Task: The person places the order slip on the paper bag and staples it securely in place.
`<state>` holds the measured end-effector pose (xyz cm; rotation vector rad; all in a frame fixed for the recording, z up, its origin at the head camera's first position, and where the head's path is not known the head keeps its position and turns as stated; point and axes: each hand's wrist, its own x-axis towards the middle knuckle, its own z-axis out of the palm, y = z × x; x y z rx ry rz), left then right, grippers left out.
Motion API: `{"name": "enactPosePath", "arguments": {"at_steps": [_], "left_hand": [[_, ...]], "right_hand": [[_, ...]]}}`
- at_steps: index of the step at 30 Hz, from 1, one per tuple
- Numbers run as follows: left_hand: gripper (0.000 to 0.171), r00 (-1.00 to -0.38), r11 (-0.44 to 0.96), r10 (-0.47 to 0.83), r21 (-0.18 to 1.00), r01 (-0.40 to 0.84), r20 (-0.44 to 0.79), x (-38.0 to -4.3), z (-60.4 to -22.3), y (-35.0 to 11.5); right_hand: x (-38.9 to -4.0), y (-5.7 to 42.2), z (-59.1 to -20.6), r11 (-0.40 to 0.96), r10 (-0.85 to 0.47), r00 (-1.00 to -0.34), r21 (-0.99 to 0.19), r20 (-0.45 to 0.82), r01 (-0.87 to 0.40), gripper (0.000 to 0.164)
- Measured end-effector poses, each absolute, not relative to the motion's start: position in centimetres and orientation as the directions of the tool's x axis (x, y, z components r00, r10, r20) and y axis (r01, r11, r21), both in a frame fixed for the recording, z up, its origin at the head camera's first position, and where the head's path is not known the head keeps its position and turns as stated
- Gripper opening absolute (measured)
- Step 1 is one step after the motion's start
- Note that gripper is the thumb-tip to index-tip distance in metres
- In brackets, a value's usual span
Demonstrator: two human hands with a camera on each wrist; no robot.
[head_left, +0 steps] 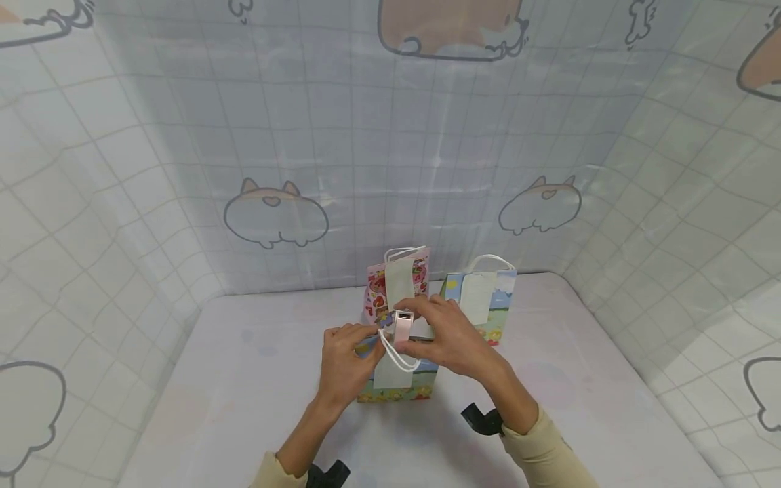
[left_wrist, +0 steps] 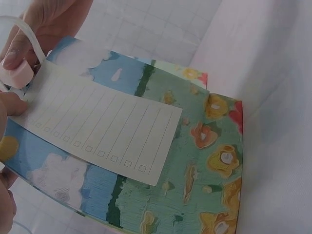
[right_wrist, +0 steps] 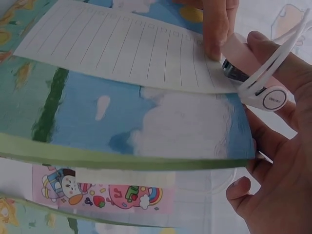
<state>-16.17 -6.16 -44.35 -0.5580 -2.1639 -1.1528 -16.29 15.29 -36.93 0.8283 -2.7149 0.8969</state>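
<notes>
A small pink-and-white stapler (head_left: 403, 327) is held in my right hand (head_left: 454, 337), its mouth at the top edge of the front paper gift bag (head_left: 423, 381). That bag has a painted sky and flower meadow. A lined checklist sheet (left_wrist: 105, 122) lies against its front, reaching up to the rim. My left hand (head_left: 348, 362) pinches the rim and sheet, with the thumb in front and fingers behind. The white cord handle (right_wrist: 273, 63) hangs forward across the stapler. Whether the stapler's jaws are pressed together cannot be seen clearly.
Behind stand a pink cartoon-print gift bag (head_left: 421, 271) and another meadow-print bag (head_left: 503, 298), each with a pale sheet on its front. All are on a white-covered table (head_left: 262, 366), walled by grid-patterned curtains (head_left: 396, 122).
</notes>
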Motion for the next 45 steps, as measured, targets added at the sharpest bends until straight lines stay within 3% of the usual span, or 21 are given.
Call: {"name": "enactPosePath", "arguments": {"at_steps": [8,19,36,45], "left_hand": [[0.015,-0.721,0.539,0.076,0.58,0.61,0.688,-16.1,-44.4,-6.2],[0.016,-0.71,0.543,0.069,0.571,0.615,0.7,-16.1,-44.4,-6.3],[0.015,-0.719,0.522,0.054,0.594,0.612,0.693,-16.3,-44.7,-6.3],[0.015,-0.709,0.515,0.063,0.586,0.626,0.702,-16.5,-44.6,-6.6]], "right_hand": [[-16.1,14.4,-36.6,0.694,-0.461,-0.829,-0.453,0.317,-0.559,0.061],[-15.9,13.8,-36.6,0.734,-0.504,-0.773,-0.28,0.386,-0.619,0.059],[-15.8,13.4,-36.3,0.767,-0.485,-0.793,-0.256,0.369,-0.588,0.064],[-16.2,13.5,-36.5,0.736,-0.453,-0.837,-0.402,0.305,-0.545,0.062]]}}
